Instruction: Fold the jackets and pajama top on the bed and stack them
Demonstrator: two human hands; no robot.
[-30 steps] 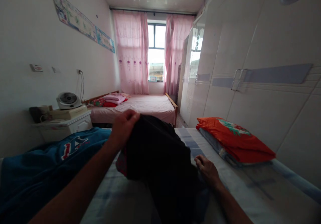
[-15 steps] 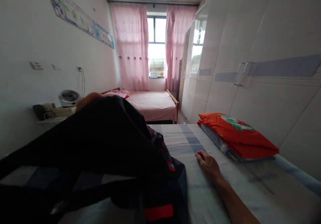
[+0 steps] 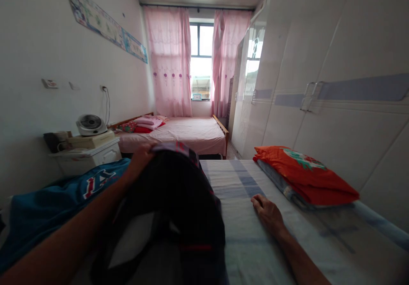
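Observation:
A black backpack (image 3: 179,191) with red trim and dangling straps stands on the bed in front of me. My left hand (image 3: 143,153) grips its top edge, the fingers partly hidden behind the cloth. My right hand (image 3: 267,212) rests on the striped bedsheet (image 3: 243,229) to the right of the bag, fingers curled in, with nothing visible in them. Beyond my left forearm lies a teal garment (image 3: 73,195) with a large red and white letter.
A folded orange cloth (image 3: 303,176) tops a stack at the bed's right side, by the white wardrobe (image 3: 345,140). On the left, a small fan (image 3: 91,124) sits over a white bedside cabinet (image 3: 96,157). A second, pink bed (image 3: 185,133) is under the window.
My left hand has brought the backpack lower and to the right, uncovering the teal garment and the cabinet. My right hand has stayed almost where it was.

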